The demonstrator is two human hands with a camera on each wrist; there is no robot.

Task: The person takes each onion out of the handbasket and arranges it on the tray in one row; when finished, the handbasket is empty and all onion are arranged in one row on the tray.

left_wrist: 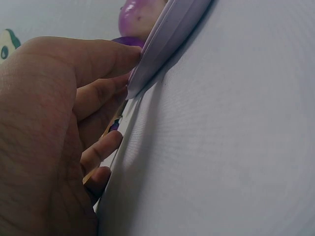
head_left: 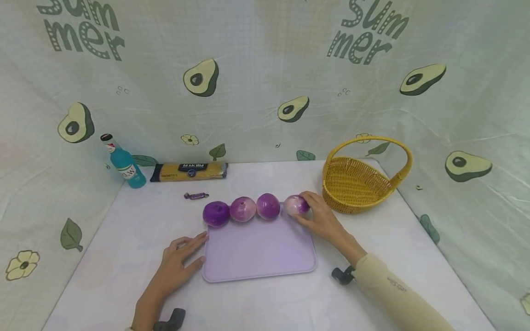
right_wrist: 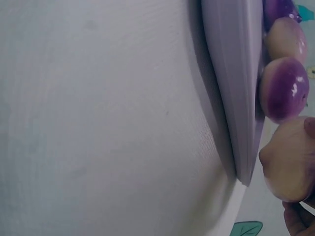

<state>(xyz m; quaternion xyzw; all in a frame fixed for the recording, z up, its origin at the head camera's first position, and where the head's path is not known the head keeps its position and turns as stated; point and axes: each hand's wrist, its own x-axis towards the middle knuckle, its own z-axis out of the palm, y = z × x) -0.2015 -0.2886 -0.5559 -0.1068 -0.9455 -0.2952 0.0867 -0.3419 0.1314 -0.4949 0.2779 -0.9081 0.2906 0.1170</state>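
Note:
A lilac tray (head_left: 261,253) lies on the table. Along its far edge stand three round purple, onion-like vegetables: a dark one (head_left: 216,214), a pale pinkish one (head_left: 243,209) and a purple one (head_left: 268,206). At the far right corner, my right hand (head_left: 320,218) grips a purple-and-white onion (head_left: 296,205) between thumb and fingers. The right wrist view shows this onion's pale side (right_wrist: 288,160) and its small pointed tip. My left hand (head_left: 178,262) is at the tray's left edge with fingers extended; in the left wrist view its thumb (left_wrist: 110,61) touches the rim.
A yellow wicker basket (head_left: 356,184) with a tall handle stands right of the right hand. At the back left are a blue bottle (head_left: 127,165) and a spaghetti pack (head_left: 188,172). A small purple-wrapped candy (head_left: 196,196) lies before the pack. Printed cloth hangs behind.

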